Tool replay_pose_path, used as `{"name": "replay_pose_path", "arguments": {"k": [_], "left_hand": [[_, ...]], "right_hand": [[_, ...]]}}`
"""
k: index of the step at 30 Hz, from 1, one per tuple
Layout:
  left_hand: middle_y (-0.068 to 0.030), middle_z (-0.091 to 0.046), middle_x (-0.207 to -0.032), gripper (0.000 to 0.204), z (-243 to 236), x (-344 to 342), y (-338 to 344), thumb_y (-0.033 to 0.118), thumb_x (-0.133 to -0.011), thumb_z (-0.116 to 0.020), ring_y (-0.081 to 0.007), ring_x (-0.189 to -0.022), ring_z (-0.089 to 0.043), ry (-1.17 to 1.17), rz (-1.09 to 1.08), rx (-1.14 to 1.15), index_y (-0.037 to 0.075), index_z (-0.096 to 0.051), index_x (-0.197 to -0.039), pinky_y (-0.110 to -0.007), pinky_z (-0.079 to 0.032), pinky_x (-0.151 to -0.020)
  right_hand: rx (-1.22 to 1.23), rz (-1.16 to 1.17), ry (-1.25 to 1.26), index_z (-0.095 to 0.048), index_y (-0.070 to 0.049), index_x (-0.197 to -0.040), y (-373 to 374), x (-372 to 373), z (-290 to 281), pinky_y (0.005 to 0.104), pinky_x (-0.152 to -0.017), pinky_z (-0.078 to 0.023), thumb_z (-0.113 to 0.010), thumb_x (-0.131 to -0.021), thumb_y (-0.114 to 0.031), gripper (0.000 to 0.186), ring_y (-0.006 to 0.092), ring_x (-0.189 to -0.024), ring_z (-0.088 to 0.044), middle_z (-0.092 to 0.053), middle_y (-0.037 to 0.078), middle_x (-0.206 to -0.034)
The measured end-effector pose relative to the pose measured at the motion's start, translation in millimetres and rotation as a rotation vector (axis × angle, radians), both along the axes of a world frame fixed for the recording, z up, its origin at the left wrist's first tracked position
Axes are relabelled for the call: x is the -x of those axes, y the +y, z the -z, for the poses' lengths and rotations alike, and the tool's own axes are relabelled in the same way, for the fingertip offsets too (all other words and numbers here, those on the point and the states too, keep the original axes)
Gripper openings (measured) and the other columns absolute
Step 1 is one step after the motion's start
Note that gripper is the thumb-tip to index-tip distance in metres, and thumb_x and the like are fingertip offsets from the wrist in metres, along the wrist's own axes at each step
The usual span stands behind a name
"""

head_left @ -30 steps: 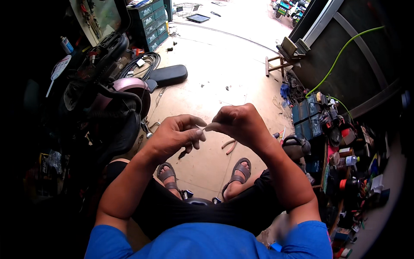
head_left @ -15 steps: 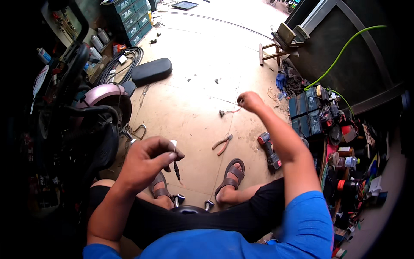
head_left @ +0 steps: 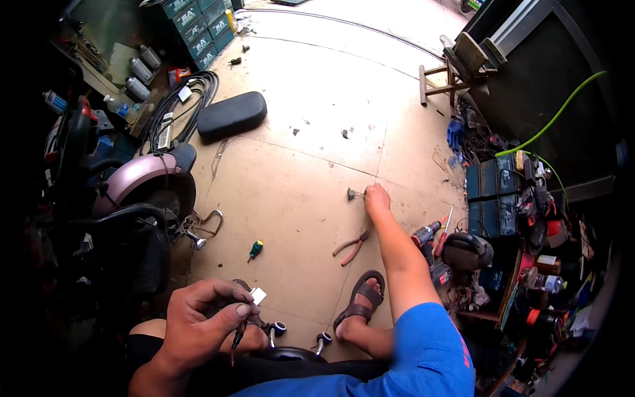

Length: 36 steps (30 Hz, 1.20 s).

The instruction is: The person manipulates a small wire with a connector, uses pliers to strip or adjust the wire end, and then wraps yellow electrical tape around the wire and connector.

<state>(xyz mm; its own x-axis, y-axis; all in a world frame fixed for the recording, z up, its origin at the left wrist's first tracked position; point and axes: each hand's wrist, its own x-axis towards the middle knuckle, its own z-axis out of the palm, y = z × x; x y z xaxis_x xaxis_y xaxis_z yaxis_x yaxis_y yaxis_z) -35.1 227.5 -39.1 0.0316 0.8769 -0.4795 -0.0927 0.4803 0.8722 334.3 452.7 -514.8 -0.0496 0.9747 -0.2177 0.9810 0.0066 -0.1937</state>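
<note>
My left hand (head_left: 205, 321), low and left of centre, is closed on a short dark cable piece (head_left: 238, 339) with a small white tab (head_left: 258, 295). My right hand (head_left: 376, 198) reaches down near the floor, its fingers closed at a small dark part with thin leads (head_left: 350, 194); much of the grip is hidden. Red-handled pliers (head_left: 350, 253) lie just below it. A green-handled screwdriver (head_left: 256, 250) lies above my left hand. A cordless drill (head_left: 426, 233) and a red-handled screwdriver (head_left: 440, 245) rest at the right.
A pink-and-black vehicle (head_left: 132, 178), a coiled hose (head_left: 163, 122) and a black padded seat (head_left: 231, 116) fill the left. Stacked boxes (head_left: 202, 36) stand at the back. At right are a wooden folding chair (head_left: 451, 83), toolboxes (head_left: 483, 198) and a crowded shelf (head_left: 542, 284). My sandalled feet (head_left: 360, 304) flank wheeled-stool casters (head_left: 324, 339).
My hands have parted: the right stretched forward and down to the small part on the floor, while the left moved lower and leftward, holding the cable piece. The view has shifted too.
</note>
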Motion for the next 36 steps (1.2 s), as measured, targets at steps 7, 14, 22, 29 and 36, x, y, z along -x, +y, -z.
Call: {"name": "replay_pose_path", "arguments": {"k": [7, 14, 22, 29, 36], "left_hand": [[-0.0108, -0.076, -0.096, 0.017, 8, 15, -6, 0.005, -0.100, -0.068, -0.0104, -0.081, -0.071, 0.022, -0.060, 0.022, -0.005, -0.069, -0.114, -0.023, -0.056, -0.067], [-0.0133, -0.075, -0.102, 0.021, 21, 33, -22, 0.004, -0.099, -0.067, -0.0141, -0.083, -0.071, -0.049, -0.178, -0.057, -0.006, -0.067, -0.117, -0.025, -0.056, -0.069], [-0.0127, -0.073, -0.112, 0.025, 11, 49, -53, 0.008, -0.101, -0.068, -0.0135, -0.081, -0.071, -0.293, -0.207, -0.153, -0.005, -0.065, -0.123, -0.023, -0.055, -0.068], [-0.0075, -0.074, -0.094, 0.016, 10, 58, -68, 0.010, -0.098, -0.073, -0.0103, -0.076, -0.068, -0.327, -0.132, -0.251, -0.003, -0.072, -0.108, -0.022, -0.049, -0.063], [-0.0080, -0.075, -0.093, 0.016, 7, 47, -74, 0.008, -0.096, -0.073, -0.0090, -0.073, -0.065, -0.074, -0.125, -0.360, -0.003, -0.070, -0.108, -0.022, -0.049, -0.063]], "right_hand": [[0.679, 0.287, 1.037, -0.073, 0.002, -0.107, -10, 77, -162, 0.0245, -0.066, -0.051, -0.079, -0.095, -0.026, 0.031, 0.0109, -0.076, -0.066, -0.074, 0.006, -0.095], [0.841, -0.018, 1.416, -0.064, 0.002, -0.133, -82, 156, -359, 0.0262, -0.074, -0.052, -0.077, -0.097, -0.018, 0.043, 0.0131, -0.084, -0.066, -0.071, 0.008, -0.107], [0.715, -0.244, 1.248, -0.069, 0.004, -0.128, -183, 205, -468, 0.0267, -0.076, -0.057, -0.080, -0.095, -0.012, 0.038, 0.0153, -0.090, -0.073, -0.077, 0.010, -0.105], [0.549, -0.278, 1.077, -0.078, 0.001, -0.111, -230, 220, -483, 0.0274, -0.074, -0.058, -0.079, -0.096, -0.019, 0.025, 0.0129, -0.084, -0.073, -0.079, 0.009, -0.093], [0.464, -0.230, 1.000, -0.079, 0.003, -0.108, -238, 212, -477, 0.0285, -0.076, -0.058, -0.079, -0.093, -0.019, 0.027, 0.0133, -0.083, -0.073, -0.078, 0.009, -0.091]]}}
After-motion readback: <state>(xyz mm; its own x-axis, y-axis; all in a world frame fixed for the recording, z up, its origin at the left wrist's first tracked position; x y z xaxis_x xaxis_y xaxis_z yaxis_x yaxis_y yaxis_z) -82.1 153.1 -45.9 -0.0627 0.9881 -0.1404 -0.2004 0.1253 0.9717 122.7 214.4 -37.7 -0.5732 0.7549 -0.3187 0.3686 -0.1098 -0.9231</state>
